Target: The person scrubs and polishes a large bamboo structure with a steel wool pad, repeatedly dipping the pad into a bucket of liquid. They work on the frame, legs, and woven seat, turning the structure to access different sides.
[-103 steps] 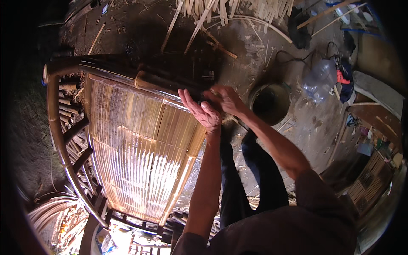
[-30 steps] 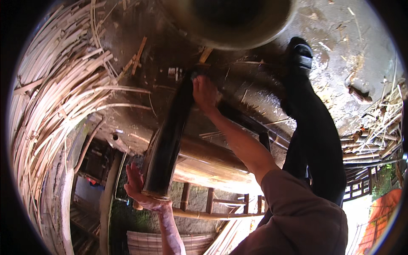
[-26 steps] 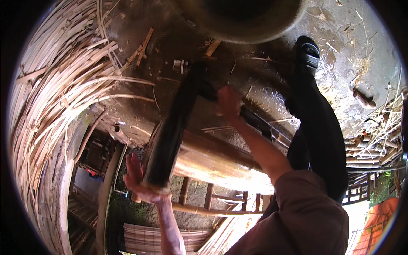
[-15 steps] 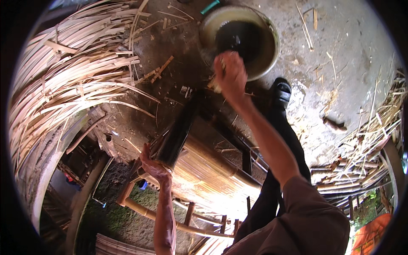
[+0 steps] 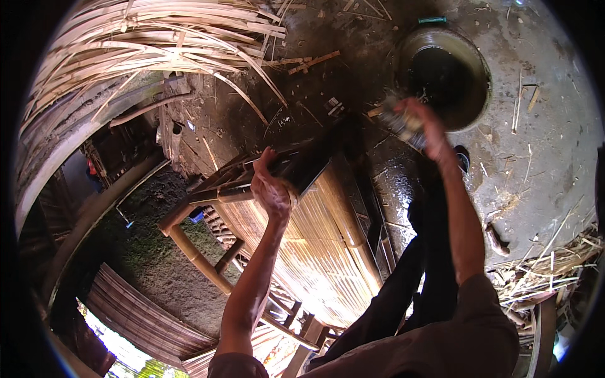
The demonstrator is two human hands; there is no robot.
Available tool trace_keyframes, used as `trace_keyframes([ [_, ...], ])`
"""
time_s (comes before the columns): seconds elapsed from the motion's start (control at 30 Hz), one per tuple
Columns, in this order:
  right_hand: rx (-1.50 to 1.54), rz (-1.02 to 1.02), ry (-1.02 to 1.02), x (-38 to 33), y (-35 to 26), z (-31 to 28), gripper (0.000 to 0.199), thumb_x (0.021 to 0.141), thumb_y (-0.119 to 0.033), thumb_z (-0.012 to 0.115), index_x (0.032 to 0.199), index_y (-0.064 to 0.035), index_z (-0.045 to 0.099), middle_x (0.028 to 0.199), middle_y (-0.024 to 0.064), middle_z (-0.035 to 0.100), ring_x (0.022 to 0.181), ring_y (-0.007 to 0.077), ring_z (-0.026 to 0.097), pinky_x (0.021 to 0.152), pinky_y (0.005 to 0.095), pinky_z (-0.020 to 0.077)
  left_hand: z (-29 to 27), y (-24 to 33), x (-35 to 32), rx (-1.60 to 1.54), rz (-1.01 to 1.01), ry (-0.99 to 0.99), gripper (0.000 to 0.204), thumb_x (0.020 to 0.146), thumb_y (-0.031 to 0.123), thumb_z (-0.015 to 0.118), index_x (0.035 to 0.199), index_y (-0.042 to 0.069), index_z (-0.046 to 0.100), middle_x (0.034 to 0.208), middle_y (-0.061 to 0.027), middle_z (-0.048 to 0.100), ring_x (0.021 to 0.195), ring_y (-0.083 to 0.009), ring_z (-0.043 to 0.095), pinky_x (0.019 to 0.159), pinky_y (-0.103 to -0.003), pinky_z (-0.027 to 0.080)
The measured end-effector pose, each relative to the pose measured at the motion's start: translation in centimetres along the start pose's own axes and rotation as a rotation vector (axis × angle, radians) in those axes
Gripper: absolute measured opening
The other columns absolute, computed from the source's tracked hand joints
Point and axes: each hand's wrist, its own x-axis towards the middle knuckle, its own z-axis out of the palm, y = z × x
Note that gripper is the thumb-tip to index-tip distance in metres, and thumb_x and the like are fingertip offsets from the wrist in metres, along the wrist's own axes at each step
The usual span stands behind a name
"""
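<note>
My left hand [image 5: 272, 189] holds the near end of a long, dark, glossy tube [image 5: 312, 160], its thumb side raised along the edge. The tube slopes away toward the far side, beside a bamboo-slat bench [image 5: 315, 252]. Its far end fades into shadow. My right hand [image 5: 432, 132] is closed around a pale, fibrous-looking clump [image 5: 406, 124], blurred by motion, so its kind is unclear. That hand is at the near left edge of a round basin [image 5: 482, 94] with dark liquid in it.
A big heap of split bamboo strips [image 5: 157, 47] fills the far left. A small green object [image 5: 432, 19] lies beyond the basin. More strips [image 5: 554, 271] are piled at the right, and a short piece of wood [image 5: 497, 240] lies on the wet floor [image 5: 523, 170].
My right hand has drawn back from over the basin toward the tube, with the clump in it. The view has shifted, so the basin appears farther right. My left hand stays at the tube's end.
</note>
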Motion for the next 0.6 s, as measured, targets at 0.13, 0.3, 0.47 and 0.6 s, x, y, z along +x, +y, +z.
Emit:
trace_keyframes([
  [0.13,-0.312,-0.611,-0.262,-7.2,3.3,17.8,0.033,0.088,-0.025,0.065,0.117,-0.0094,0.062,0.122,0.0091,0.06,0.094,0.0193,0.064,0.085,0.0366,0.0506,0.1,-1.9,-0.5,-0.437,-0.151,0.082,0.059,0.106,0.043,0.026,0.131,-0.004,0.051,0.118,-0.0148,0.064,0.108,-0.0265,0.061,0.101,-0.037,0.043],
  [0.3,-1.108,-0.663,-0.155,-3.8,5.7,28.6,0.019,0.084,-0.02,0.07,0.098,-0.0081,0.065,0.094,0.0082,0.066,0.088,0.0277,0.066,0.083,0.0392,0.051,0.4,-4.6,-1.8,-1.108,-0.189,0.06,0.073,0.099,0.059,0.033,0.144,0.001,0.034,0.143,-0.0129,0.043,0.126,-0.0256,0.047,0.109,-0.041,0.035],
  [0.47,-0.792,-0.851,0.007,-5.6,6.5,28.7,0.011,0.095,-0.012,0.061,0.102,-0.0046,0.065,0.098,0.0092,0.068,0.089,0.018,0.065,0.079,0.0304,0.0531,2.4,-4.5,-1.6,-0.527,-0.272,0.329,0.051,0.1,0.034,0.042,0.137,-0.002,0.047,0.135,-0.0147,0.054,0.127,-0.0265,0.05,0.108,-0.036,0.038],
  [0.6,-0.871,-0.736,0.06,-7.7,7.2,28.1,0.015,0.095,-0.018,0.06,0.102,-0.0062,0.065,0.098,0.0112,0.067,0.1,0.0236,0.065,0.08,0.0365,0.0527,3.5,-2.5,-0.5,-0.316,-0.223,0.483,0.034,0.103,0.02,0.038,0.115,0.003,0.065,0.107,-0.0186,0.07,0.096,-0.0313,0.069,0.081,-0.041,0.055],
])
